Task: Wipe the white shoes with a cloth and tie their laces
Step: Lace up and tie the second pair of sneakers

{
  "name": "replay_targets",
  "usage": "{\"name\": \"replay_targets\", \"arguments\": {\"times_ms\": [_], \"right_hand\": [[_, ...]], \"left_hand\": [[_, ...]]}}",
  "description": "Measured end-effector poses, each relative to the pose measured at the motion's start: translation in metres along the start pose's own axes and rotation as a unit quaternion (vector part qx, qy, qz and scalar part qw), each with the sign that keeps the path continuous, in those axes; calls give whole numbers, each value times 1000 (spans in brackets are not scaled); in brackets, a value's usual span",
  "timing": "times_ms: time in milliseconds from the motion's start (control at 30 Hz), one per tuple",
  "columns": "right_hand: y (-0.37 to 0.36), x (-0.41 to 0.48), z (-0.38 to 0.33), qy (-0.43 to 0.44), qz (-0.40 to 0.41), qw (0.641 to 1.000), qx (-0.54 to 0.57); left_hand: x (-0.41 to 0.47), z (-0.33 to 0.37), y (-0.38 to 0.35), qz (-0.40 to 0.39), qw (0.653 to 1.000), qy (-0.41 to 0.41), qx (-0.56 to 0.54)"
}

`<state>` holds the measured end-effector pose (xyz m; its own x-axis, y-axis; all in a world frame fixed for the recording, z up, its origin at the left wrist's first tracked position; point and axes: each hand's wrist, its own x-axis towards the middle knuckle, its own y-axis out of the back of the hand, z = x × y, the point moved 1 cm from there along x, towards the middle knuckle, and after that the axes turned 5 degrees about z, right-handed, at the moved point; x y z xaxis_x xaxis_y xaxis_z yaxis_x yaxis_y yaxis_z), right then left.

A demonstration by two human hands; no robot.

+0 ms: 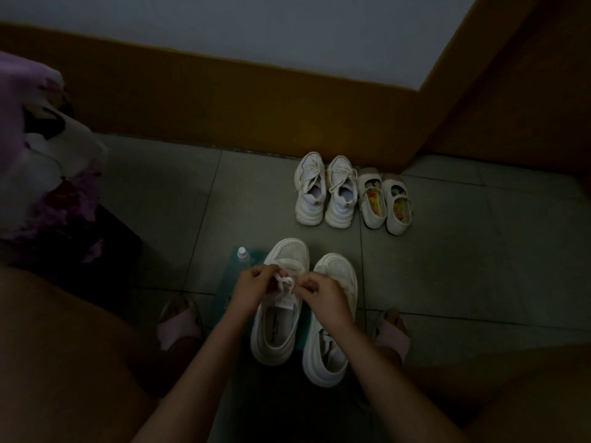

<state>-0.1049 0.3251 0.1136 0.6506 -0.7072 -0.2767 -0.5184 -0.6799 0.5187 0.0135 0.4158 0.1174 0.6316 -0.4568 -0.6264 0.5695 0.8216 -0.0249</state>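
Lower centre: your left hand [252, 284] and right hand [323, 292] each pinch the lace [285, 281]; both grips hide its ends.

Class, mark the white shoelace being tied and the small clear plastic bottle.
white shoelace [285, 281]: head view, its knotted middle.
small clear plastic bottle [243, 255]: head view, neck below the cap.

The person wears pale pink open-toed slides. The left slide [177, 327] has one broad band across the foot, with the toes showing past its front edge, and the right slide [392, 337] matches it. The left grip [252, 284] and the right grip [323, 293] are bare hands. The left forearm [198, 362] and the right forearm [379, 374] are bare down to the frame's lower edge. The left thigh [64, 346] and the right thigh [527, 382] are also bare, dim in the low light.
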Motion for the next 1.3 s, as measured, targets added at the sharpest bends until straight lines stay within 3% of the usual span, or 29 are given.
{"name": "replay_targets", "arguments": {"times_ms": [100, 200, 333, 400, 500, 633, 700, 767, 833, 1000, 1167, 1300], "right_hand": [[5, 1, 4, 26, 4, 994, -104], [23, 7, 8, 83, 15, 964, -254], [41, 14, 16, 78, -16, 934, -348], [40, 14, 15, 90, -31, 929, -358], [34, 8, 7, 66, -47, 964, -254], [21, 3, 6, 37, -76, 982, -169], [15, 4, 7, 38, -67, 980, -181], [13, 4, 6, 33, -58, 981, -185], [13, 4, 5, 37, -52, 981, -183], [15, 3, 3, 62, -52, 976, -200], [18, 0, 3, 62, -69, 972, -215], [22, -3, 0, 70, -58, 971, -219]], "left_hand": [[-2, 1, 7, 5, 1000, 1, 17], [1, -3, 17, 56, 998, 12, 31], [-3, -15, 26, 111, 991, 20, 77], [-4, -23, 29, 118, 986, 9, 117], [-7, -23, 31, 125, 972, -11, 198], [-20, 0, 26, 179, 923, -202, 273], [-23, 6, 19, 105, 919, -259, 279], [-22, 2, 15, -7, 908, -261, 327], [-16, -6, 18, -53, 883, -259, 388], [-9, -9, 29, -52, 867, -231, 438], [-5, -6, 33, -79, 803, -233, 542], [-3, -1, 31, -71, 820, -235, 517]]}}
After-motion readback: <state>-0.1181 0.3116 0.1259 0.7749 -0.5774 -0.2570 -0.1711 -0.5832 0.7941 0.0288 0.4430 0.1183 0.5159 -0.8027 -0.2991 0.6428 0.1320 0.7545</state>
